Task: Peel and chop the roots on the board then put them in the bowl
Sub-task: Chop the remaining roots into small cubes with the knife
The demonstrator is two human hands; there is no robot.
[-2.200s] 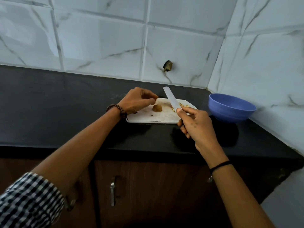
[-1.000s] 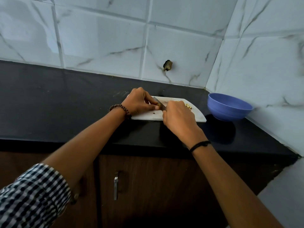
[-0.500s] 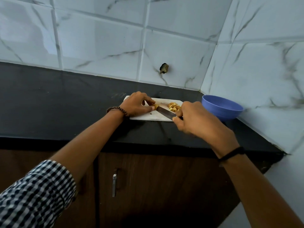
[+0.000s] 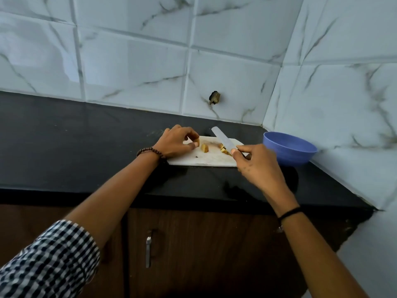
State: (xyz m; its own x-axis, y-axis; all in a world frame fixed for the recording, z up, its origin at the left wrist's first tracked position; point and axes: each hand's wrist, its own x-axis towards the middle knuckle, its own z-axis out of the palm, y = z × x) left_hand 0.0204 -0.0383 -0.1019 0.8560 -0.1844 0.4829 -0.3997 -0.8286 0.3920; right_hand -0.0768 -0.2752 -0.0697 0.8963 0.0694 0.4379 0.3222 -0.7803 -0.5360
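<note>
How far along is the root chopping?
Done: a pile of yellow chopped pieces on the white cutting board. In hand: left hand pinches a brown root chunk, a second chunk beside it; right hand holds the pale-bladed knife raised. Left: chop both, then move everything to the blue bowl.

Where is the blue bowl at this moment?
In the head view, the blue bowl stands on the black counter at the right, just right of the cutting board, near the side wall.

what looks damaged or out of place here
The wall tile behind the cutting board has a ragged hole broken through it, with something brownish inside. The black countertop ends in a rough, uneven edge at the right wall. No root pieces lie off the board.
</note>
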